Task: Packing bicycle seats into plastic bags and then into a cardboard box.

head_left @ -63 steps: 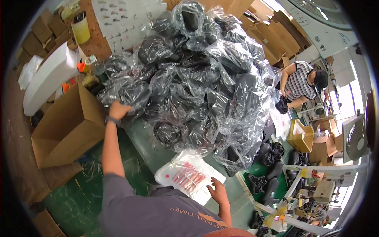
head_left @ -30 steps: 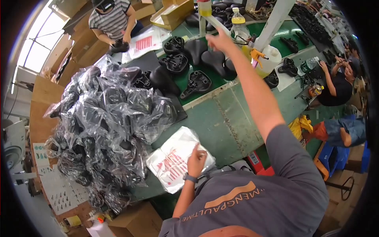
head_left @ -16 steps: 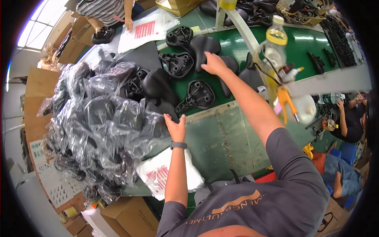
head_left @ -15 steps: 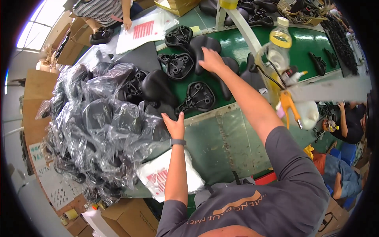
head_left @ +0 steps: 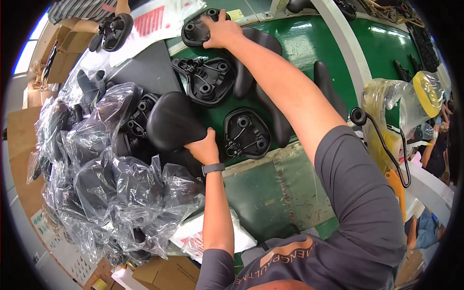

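My left hand is at the nose of a black bicycle saddle lying top side up. Its thumb is raised beside the nose, and its other fingers are partly hidden under the saddle. Stretched far forward, my right hand has its fingers spread over the edge of an upturned saddle. Between my arms lie another upturned saddle and a smaller-looking one, both showing rails and springs. Smooth black saddles lie partly beneath my right forearm.
Plastic-wrapped saddles are heaped at the left. White printed bags lie by my left forearm, and more bags at the far side. Another person's hand is near a saddle. A white post and yellow-banded bottle stand right.
My right hand has moved left and forward, from a smooth saddle to an upturned one. My left hand has come up to the saddle nose. The view has shifted; the other person's saddle is raised.
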{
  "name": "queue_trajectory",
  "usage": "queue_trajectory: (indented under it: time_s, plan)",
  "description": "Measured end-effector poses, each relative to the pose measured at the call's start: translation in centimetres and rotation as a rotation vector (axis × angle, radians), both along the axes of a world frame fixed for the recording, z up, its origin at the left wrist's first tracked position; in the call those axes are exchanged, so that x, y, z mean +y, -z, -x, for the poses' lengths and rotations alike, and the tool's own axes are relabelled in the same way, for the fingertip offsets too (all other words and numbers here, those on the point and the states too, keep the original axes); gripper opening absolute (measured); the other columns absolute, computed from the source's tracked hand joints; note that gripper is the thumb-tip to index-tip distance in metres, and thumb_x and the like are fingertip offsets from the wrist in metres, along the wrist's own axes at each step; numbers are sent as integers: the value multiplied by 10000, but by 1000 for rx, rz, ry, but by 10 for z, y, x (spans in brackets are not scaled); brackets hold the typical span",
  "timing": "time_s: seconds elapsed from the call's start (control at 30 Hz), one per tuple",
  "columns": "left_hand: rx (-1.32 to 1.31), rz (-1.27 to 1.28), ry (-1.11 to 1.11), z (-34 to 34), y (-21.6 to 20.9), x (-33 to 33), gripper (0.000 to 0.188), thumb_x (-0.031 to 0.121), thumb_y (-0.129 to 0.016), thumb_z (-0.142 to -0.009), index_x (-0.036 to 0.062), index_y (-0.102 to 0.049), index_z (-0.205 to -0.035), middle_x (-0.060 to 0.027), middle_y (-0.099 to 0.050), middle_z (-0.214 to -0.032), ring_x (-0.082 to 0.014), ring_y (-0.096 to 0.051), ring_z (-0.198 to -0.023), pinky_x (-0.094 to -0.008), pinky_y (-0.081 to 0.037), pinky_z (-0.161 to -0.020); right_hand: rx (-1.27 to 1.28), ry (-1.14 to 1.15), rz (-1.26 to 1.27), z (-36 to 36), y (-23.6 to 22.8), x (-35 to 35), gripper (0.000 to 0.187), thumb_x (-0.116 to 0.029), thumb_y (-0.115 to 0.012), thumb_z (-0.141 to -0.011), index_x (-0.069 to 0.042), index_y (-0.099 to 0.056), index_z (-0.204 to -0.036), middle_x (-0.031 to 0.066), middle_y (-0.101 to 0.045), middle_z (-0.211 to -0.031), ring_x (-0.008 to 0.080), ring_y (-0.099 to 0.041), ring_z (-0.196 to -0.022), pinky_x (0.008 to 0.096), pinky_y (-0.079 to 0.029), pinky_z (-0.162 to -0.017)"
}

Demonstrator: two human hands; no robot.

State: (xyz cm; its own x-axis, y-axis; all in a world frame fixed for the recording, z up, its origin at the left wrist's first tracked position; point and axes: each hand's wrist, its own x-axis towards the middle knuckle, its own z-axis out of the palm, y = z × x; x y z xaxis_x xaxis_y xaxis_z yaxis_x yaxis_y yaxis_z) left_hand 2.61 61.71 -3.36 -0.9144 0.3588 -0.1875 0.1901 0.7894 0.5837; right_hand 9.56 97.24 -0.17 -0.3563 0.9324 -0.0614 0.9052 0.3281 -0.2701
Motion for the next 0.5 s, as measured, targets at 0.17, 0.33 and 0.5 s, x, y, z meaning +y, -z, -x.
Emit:
queue_trajectory:
  time_s: [0.17, 0.33, 0.5]
  plan:
    - [-374, -514, 153, -22, -1, -24, 726, 133, -879, -740, -160, -546, -1314, -212, -677, -1244, -304, -636, -1135, -410, -485, -1064, 62, -109, -142, -45, 8, -10, 410, -436, -755, -802, -147, -810, -1089, 172, -711, -1167, 384, -745, -1049, 497, -606, -903]
    - [-670, -335, 220, -21, -11, -136, 590, 137, -870, -763, -109, -635, -1245, -143, -706, -1196, -260, -657, -1091, -349, -505, -1011, -110, -260, -23, -57, -27, -94, 290, -241, -792, -726, -87, -831, -969, 168, -758, -1069, 350, -742, -1032, 460, -602, -918]
    - [-778, -141, 305, -59, -62, -228, 479, 125, -815, -835, -71, -667, -1246, -80, -711, -1165, -190, -665, -1032, -328, -523, -947, -190, -279, 247, -127, -58, -159, 325, -278, -771, -749, -84, -841, -1001, 150, -803, -1099, 318, -769, -1050, 446, -613, -923]
